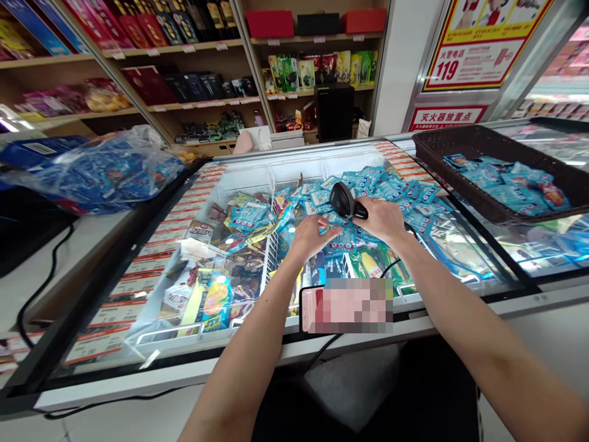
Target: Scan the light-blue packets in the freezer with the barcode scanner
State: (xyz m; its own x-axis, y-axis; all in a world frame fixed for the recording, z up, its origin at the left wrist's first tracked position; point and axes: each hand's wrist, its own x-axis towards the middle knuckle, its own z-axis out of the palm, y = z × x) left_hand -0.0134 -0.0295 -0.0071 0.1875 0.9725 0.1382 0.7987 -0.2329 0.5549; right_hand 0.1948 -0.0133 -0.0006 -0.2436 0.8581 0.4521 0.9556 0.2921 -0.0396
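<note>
My right hand [380, 218] is wrapped round the handle of a black barcode scanner [342, 200], its head tilted over a heap of small blue packets [368, 180]. A dark cable trails from near that wrist. Just left of the scanner, my left hand [313, 236] hovers low over the packets, thumb and fingers apart, with nothing plainly gripped. Whether its fingertips touch a packet I cannot tell. The packets lie on the glass top of a chest freezer [165, 344]. A phone [346, 307] with a partly blurred screen rests at the near edge, between my forearms.
A brown basket [499, 209] with more blue packets stands to the right. At the left sits a plastic-wrapped blue bundle [115, 166]. Wire baskets of ice cream show under the glass. Stocked shelves [184, 49] rise behind, and a cable [50, 270] hangs at left.
</note>
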